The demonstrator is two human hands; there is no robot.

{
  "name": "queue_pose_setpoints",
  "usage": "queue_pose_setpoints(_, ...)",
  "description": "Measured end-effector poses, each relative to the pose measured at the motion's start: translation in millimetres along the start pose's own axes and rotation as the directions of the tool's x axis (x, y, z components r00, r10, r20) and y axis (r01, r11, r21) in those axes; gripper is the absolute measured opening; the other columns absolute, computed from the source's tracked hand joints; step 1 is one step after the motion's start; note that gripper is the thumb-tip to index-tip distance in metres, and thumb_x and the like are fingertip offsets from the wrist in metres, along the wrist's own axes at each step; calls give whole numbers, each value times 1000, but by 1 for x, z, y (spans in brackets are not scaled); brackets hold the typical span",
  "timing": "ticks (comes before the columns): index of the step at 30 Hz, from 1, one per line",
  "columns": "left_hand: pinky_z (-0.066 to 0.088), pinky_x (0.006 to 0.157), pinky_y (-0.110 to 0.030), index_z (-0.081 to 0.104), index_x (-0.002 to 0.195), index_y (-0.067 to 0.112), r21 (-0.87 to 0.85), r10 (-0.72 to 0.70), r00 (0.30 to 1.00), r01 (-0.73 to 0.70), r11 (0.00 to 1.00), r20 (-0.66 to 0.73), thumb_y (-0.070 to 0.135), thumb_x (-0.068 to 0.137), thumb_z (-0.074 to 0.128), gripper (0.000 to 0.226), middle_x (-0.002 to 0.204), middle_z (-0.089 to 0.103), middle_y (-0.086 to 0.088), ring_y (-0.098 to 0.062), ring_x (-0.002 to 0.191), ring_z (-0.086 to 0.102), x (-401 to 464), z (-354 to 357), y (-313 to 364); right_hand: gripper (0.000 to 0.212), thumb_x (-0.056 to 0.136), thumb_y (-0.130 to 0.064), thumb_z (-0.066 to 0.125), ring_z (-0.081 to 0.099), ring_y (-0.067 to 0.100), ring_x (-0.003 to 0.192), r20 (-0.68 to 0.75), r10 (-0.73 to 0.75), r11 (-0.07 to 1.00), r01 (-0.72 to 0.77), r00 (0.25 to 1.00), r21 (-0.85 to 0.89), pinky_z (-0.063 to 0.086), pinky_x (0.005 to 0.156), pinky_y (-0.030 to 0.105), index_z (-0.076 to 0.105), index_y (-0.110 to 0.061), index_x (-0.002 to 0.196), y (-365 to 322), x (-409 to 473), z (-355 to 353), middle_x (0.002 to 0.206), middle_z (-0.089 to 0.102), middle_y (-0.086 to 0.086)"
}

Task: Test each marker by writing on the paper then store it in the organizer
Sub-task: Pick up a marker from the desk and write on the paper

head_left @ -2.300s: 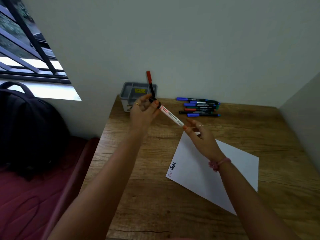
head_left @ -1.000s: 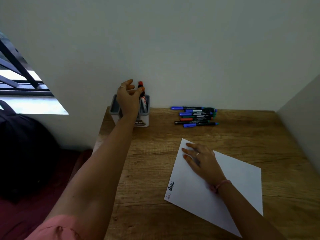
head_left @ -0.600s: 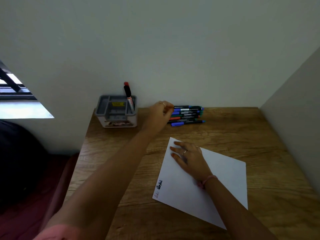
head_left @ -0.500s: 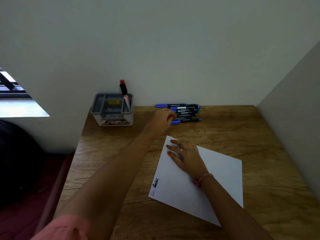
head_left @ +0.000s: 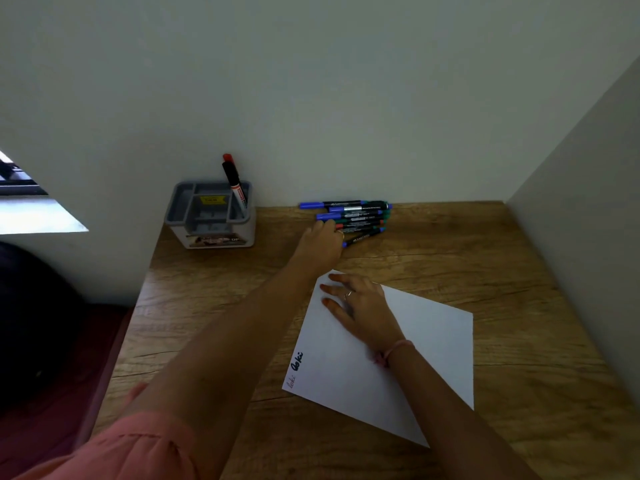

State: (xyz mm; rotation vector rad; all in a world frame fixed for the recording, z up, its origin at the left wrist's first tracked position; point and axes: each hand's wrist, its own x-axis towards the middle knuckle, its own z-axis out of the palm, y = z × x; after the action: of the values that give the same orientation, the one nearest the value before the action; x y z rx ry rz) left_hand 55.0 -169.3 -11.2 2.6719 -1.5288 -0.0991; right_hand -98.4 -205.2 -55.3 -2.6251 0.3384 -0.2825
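A white paper (head_left: pixel 433 341) lies askew on the wooden desk (head_left: pixel 485 265), with small handwriting (head_left: pixel 297 367) near its left corner. My right hand (head_left: pixel 360 306) presses flat on the paper's top corner. A pile of markers (head_left: pixel 360 211) with blue, green and red caps lies by the back wall. My left hand (head_left: pixel 320 242) reaches to the pile's left end, and its fingers curl on the front blue-capped marker (head_left: pixel 365 234), which lies skewed away from the rest. A grey organizer (head_left: pixel 207 233) at the back left holds a red-capped marker (head_left: pixel 233 180) standing upright.
A side wall (head_left: pixel 588 202) closes off the desk on the right. On the red seat to the left of the desk sits a dark bag (head_left: pixel 34 323), below a window (head_left: pixel 31 213).
My left hand put the red-capped marker into the organizer, then swung right to the marker pile. The front blue-capped marker now lies more skewed. My right hand settled flat on the paper.
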Motion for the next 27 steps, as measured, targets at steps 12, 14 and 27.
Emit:
queue_pose_setpoints(12,39,64,-3,42,130,3,-671,-196,974,221,708,115,13,100,36,32,106,54,-8,-9,80,54,-40,-24,0,42,91,-43,34,52,20,116,-36,-21,1000,21,999,5,38,93,38,63,-28,118,3,1,3,128,57,-1)
queue_pose_setpoints(14,39,52,-6,43,123,3,-687,-170,982,180,704,82,14,100,35,27,93,54,-9,-4,65,45,-58,-26,-1,42,91,-45,37,49,21,118,10,-2,1000,2,1000,31,36,95,39,61,-28,120,3,3,0,130,55,-1)
queue_pose_setpoints(27,36,53,-12,59,91,12,-735,-89,994,18,678,-58,31,99,39,28,67,53,10,-3,59,49,-125,-37,5,31,97,-24,44,41,1,52,-3,354,518,-193,935,833,35,54,18,64,0,98,-63,3,-39,59,45,-3)
